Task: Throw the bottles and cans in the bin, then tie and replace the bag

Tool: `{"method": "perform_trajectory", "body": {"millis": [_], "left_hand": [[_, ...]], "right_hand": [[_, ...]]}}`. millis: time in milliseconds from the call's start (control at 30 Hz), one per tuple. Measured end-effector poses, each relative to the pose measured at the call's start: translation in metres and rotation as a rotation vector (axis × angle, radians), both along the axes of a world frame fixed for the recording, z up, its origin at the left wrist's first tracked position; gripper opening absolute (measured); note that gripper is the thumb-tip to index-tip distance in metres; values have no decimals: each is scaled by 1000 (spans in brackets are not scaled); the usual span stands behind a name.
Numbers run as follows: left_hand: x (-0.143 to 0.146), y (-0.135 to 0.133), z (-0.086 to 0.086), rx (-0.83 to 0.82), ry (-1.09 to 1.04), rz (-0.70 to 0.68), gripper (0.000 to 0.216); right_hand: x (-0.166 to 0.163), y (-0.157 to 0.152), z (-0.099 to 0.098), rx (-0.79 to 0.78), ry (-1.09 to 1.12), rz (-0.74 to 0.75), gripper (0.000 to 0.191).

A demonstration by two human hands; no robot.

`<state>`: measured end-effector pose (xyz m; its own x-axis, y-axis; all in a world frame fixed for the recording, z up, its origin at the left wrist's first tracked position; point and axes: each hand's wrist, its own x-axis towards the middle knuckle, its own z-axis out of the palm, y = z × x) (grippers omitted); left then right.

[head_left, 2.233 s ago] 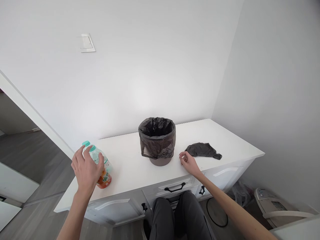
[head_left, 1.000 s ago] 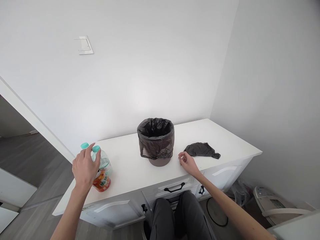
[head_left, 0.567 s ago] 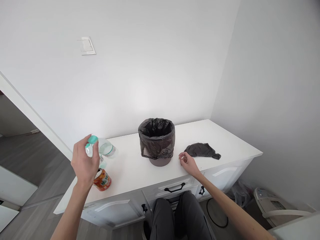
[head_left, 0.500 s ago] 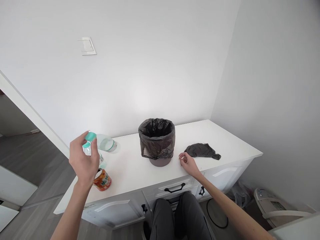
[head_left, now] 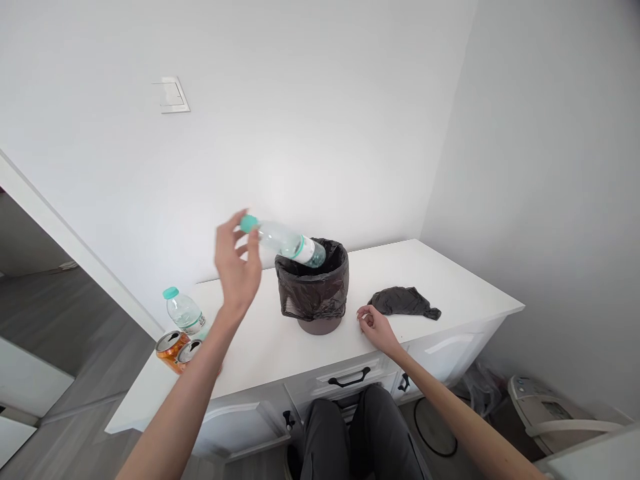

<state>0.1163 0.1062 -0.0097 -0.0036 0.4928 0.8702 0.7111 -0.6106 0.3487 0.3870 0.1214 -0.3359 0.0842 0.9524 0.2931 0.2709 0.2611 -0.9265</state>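
My left hand [head_left: 236, 267] is raised over the white counter [head_left: 450, 280], fingers closed on the neck of a clear water bottle [head_left: 287, 241] with a teal cap. The bottle lies nearly level, its base over the left rim of a small bin [head_left: 314, 293] lined with a black bag. My right hand [head_left: 376, 327] rests on the counter just right of the bin, fingers curled in with nothing visible in them. A crumpled black bag [head_left: 405, 301] lies on the counter beyond that hand.
A second teal-capped bottle [head_left: 184, 311] stands at the counter's left end, with two orange drink cans [head_left: 173, 345] in front of it. Drawers with black handles [head_left: 349, 379] are below, and my knees are under the edge. A white appliance [head_left: 547, 408] sits on the floor at right.
My left hand lifted one bottle from the left end of the counter and carried it up and right to the bin's rim. The right hand stayed put.
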Motion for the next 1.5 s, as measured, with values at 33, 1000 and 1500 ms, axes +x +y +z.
{"method": "perform_trajectory", "body": {"millis": [33,1000,1500], "left_hand": [[5,6,-7,-19,11,-43,37],[-3,70,-40,-351,789,10,35],[-29,69,-56,-333,562,21,38]], "right_hand": [[0,0,-1,2,-1,0,20],[2,0,0,-2,-5,12,18],[0,-4,6,-1,-32,-10,18]]}}
